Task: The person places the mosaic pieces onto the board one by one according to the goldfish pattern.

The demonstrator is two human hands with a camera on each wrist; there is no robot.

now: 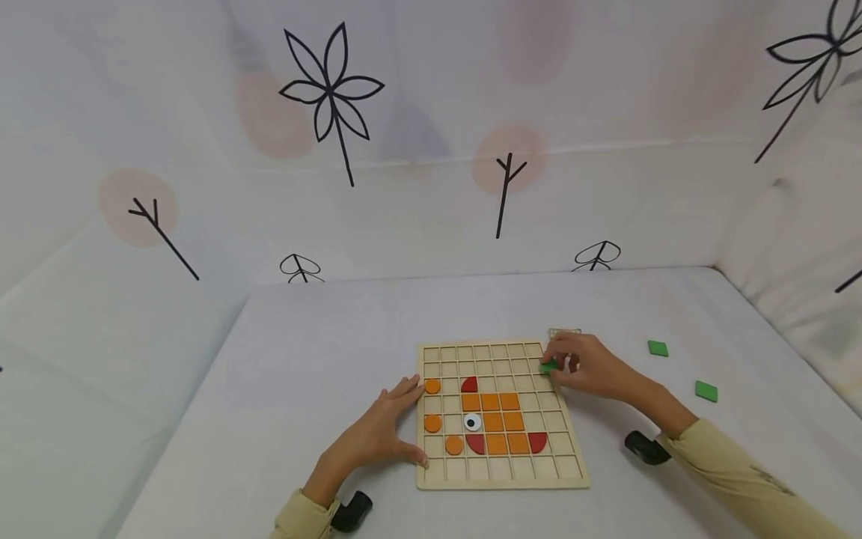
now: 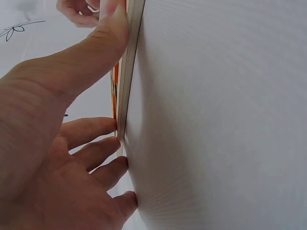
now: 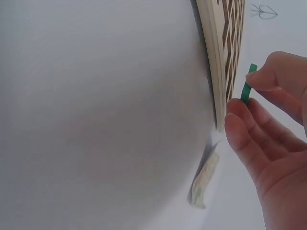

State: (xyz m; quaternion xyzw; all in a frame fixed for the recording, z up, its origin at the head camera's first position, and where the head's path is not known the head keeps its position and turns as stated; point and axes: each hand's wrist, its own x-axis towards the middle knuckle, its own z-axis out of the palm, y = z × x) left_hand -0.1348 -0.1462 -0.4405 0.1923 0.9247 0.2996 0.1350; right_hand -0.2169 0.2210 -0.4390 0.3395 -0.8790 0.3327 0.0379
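A wooden grid board (image 1: pixel 444 473) lies on the table with orange squares (image 1: pixel 494 423), orange circles (image 1: pixel 432 424), red quarter-round pieces (image 1: pixel 537 442) and a white eye piece (image 1: pixel 473 422) in its cells. My right hand (image 1: pixel 592 367) pinches a green square tile (image 3: pixel 248 84) between thumb and fingers, above the board's right edge near the upper right corner. At the board's left edge my left hand (image 1: pixel 380 427) rests with fingers spread, thumb near the lower left corner; in the left wrist view its fingertips (image 2: pixel 122 167) touch the board's side.
Two more green square tiles (image 1: pixel 658 348) (image 1: pixel 706 391) lie on the table right of the board. A small flat patterned piece (image 1: pixel 564 332) lies behind the right hand. White cloth (image 1: pixel 417 224) with drawn plants hangs at the back and sides.
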